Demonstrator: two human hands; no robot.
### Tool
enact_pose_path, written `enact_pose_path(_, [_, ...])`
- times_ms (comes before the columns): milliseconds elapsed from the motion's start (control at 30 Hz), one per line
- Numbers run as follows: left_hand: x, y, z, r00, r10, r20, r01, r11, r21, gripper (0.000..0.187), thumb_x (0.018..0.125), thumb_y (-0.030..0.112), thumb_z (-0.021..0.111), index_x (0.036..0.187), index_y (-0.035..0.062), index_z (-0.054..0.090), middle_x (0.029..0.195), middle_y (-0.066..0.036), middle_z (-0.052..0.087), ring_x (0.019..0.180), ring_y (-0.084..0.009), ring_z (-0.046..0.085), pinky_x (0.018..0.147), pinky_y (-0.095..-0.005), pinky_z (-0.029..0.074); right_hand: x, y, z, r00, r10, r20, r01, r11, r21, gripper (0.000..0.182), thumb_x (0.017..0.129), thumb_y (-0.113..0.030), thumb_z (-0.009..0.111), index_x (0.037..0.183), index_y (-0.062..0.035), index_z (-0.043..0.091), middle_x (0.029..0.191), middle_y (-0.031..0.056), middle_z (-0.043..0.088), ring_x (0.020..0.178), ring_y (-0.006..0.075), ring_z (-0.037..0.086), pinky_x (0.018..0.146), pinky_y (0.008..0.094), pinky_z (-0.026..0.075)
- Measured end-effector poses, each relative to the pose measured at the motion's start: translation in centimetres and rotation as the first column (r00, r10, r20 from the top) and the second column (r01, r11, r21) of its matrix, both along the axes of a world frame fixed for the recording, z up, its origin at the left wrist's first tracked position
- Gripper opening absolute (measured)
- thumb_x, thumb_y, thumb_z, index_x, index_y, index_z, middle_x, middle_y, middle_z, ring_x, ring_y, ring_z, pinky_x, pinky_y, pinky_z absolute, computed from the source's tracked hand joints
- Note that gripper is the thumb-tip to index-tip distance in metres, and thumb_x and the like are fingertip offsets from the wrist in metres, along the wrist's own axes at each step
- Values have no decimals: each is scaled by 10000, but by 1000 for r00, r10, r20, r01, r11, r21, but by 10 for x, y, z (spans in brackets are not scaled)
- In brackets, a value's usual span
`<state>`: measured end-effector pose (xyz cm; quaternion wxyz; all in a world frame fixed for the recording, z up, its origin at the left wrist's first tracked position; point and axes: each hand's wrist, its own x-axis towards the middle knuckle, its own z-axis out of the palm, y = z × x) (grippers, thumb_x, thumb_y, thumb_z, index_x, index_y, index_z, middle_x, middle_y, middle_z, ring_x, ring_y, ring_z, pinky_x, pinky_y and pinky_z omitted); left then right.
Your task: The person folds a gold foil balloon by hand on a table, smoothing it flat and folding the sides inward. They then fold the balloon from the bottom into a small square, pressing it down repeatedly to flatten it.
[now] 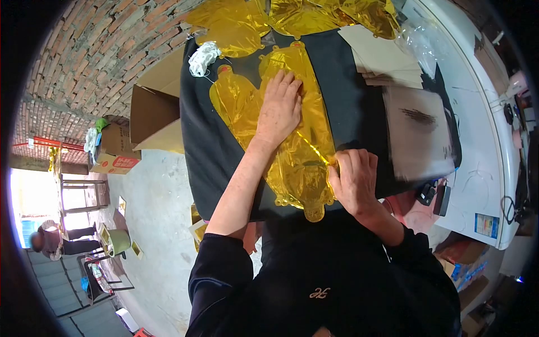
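A flat gold foil balloon (306,151) lies lengthwise on the black cloth (216,168) in front of me, its rounded neck toward my body. My left hand (282,106) rests palm down on its upper half, fingers stretched out. At the balloon's right edge, the fingers of my right hand (355,180) are closed on the foil, with a bright crease running from there up to the left. A second gold foil balloon (233,101) lies flat on the left, partly hidden by my left hand and forearm.
More gold foil (230,28) lies along the far edge, near a bundle of white string (204,58). At right are cardboard sheets (387,56), a smudged pale sheet (418,132) and clear plastic (421,45). Cardboard boxes (154,115) stand left; another person (56,238) is farther off.
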<state>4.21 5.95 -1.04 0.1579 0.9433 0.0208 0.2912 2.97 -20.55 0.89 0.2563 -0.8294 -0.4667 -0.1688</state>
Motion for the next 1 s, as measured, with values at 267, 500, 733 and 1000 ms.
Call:
enact_pose_path(267, [0,-2,-1,1000,-5,2,5,1000,4,396,1007,72,618,1399,14,613,1522,-202,563,1506,-426,430,1251,-530,346,1,-1,-4,995,87,48,-87,996,4,216,788,-77,794,974,-91,683,967,33,596,948,252,592,881,432,455])
enact_pose_path(500, [1,-2,0,1000,-15,11,15,1000,3,387,1002,52,619,1387,13,622,1505,-203,583,1473,-430,471,1239,-533,366,6,4,10,985,170,15,-170,984,48,213,797,-73,780,984,-63,677,1051,74,635,1050,278,614,959,463,464])
enact_pose_path(733, [1,-3,0,1000,-16,18,16,1000,0,404,976,34,626,1378,-3,625,1486,-214,589,1460,-437,475,1239,-538,366,30,25,10,972,221,83,-217,975,-55,622,820,-209,832,1361,32,640,1447,180,616,1447,347,509,1223,523,349])
enact_pose_path(1000, [1,-3,0,1000,-15,-9,15,1000,-13,410,990,35,627,1399,19,625,1509,-203,582,1467,-431,477,1254,-535,348,25,16,-3,969,225,-99,-243,933,-266,881,908,-524,749,1559,15,499,1641,182,468,1583,315,346,1293,612,172])
